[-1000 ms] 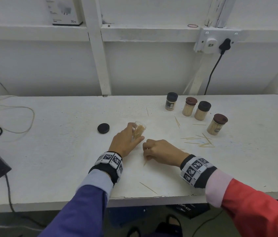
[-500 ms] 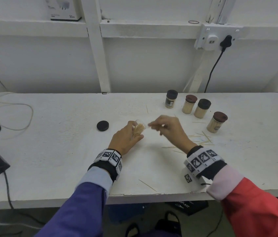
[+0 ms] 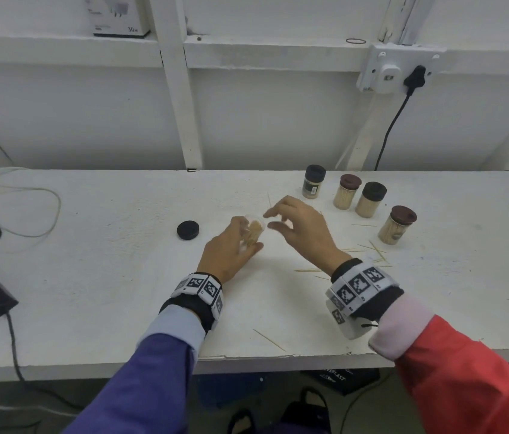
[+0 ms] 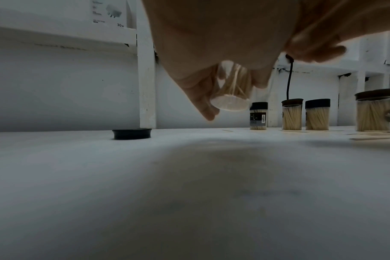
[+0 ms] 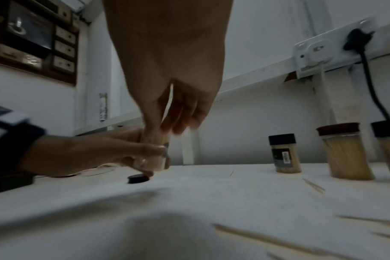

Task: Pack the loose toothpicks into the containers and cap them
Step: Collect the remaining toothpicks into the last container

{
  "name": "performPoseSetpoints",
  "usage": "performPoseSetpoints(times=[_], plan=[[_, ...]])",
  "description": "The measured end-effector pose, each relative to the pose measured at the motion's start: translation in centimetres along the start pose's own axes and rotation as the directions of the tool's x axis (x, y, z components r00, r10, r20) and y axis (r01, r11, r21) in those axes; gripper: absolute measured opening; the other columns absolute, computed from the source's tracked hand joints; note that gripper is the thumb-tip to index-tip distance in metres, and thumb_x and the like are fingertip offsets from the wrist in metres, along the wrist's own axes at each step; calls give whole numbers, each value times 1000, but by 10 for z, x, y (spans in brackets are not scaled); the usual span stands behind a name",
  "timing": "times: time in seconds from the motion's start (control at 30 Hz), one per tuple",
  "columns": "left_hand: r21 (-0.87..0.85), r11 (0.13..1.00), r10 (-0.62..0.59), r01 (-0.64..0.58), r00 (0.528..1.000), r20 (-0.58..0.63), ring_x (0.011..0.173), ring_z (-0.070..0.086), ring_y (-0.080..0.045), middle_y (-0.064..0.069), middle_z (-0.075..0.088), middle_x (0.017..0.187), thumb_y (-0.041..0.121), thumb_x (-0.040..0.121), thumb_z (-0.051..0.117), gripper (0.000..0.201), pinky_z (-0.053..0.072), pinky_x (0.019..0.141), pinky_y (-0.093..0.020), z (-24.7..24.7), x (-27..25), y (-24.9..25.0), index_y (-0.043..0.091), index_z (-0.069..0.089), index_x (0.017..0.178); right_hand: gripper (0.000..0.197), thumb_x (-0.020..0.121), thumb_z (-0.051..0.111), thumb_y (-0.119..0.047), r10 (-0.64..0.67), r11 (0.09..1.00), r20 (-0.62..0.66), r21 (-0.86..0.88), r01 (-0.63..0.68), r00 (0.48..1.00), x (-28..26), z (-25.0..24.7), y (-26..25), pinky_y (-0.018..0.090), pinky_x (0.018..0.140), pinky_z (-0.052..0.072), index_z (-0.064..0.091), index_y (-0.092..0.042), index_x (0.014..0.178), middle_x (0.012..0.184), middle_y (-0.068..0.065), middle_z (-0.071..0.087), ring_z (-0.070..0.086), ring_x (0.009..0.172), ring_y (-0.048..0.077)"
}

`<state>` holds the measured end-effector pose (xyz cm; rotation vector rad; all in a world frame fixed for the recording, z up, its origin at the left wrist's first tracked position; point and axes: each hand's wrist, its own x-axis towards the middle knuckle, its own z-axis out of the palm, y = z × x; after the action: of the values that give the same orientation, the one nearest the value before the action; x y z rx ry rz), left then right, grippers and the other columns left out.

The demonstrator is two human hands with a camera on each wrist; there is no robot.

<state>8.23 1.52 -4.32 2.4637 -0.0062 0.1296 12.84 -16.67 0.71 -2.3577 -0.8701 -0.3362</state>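
Feeding toothpicks into the open container

Left hand [image 3: 226,250] wrapped around the clear open container [image 3: 253,232], lifted off the table [image 3: 90,277] and tilted, mouth toward the right hand [image 3: 301,233]. Right fingers loosely spread just beside that mouth; whether anything is pinched between them cannot be told. Loose toothpicks [image 3: 369,253] lying flat on the far side of the right wrist, long axes mostly across, nearer the right hand. Black cap [image 3: 188,230] just beyond the left knuckles, nearer the left.
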Motion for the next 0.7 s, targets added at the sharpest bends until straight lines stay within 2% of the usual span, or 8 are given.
performPoseSetpoints(times=[0.07,0.1,0.17,0.23,0.37,0.5,0.6,0.7], plan=[[1,999,-39,39,997,-71,101,61,-28,0,61,122,48,90,60,52,39,75,-31,-2,0,0,16,37,125,4,84,73,-26,11,1000,259,-3,-11,966,-11,1,-8,26,64,42,71,-23,86,83,-14,58,49,69,2],[1,999,-54,54,995,-85,102,60,-28,-1,61,122,48,90,60,53,39,75,-31,-2,0,0,16,37,125,7,82,74,-29,18,1000,452,-11,-15,892,-18,3,-15,28,65,43,70,-24,81,78,-15,58,50,66,0],[21,998,-63,64,996,-67,103,60,-29,-2,61,124,49,90,59,54,41,78,-33,-2,0,0,17,37,127,18,79,77,-37,25,999,736,-43,10,676,-33,10,-32,29,67,47,70,-21,76,72,-15,60,51,65,1],[45,997,-65,66,997,-37,104,60,-29,-1,60,126,50,90,58,55,43,81,-35,-1,0,0,18,36,128,27,78,77,-40,39,996,831,-77,46,555,-46,17,-46,28,64,44,70,-14,81,75,-8,62,52,69,8],[62,996,-68,70,997,-32,105,60,-29,0,60,127,51,90,58,55,45,83,-36,-1,0,0,19,35,129,11,81,74,-18,53,988,814,-125,87,578,-54,20,-61,27,64,39,71,-9,85,87,5,67,55,80,19],[81,994,-71,73,997,-22,105,60,-29,0,59,128,51,90,58,56,44,83,-36,-1,1,1,19,35,130,10,82,61,-2,58,956,786,-222,194,616,-62,21,-74,31,64,42,68,-4,88,93,15,63,51,69,28],[87,994,-67,68,998,-15,105,60,-29,-1,59,128,51,90,58,56,45,84,-37,-2,0,1,18,35,130,14,83,58,-1,61,964,785,-207,169,616,-63,21,-75,31,65,44,68,-6,92,97,15,62,55,73,30],[86,994,-66,66,998,-6,106,60,-29,0,59,128,51,90,58,55,45,85,-37,-1,1,1,18,35,130,12,88,63,-17,72,985,802,-151,85,593,-58,18,-70,29,66,38,67,-10,97,99,9,62,56,85,26]])
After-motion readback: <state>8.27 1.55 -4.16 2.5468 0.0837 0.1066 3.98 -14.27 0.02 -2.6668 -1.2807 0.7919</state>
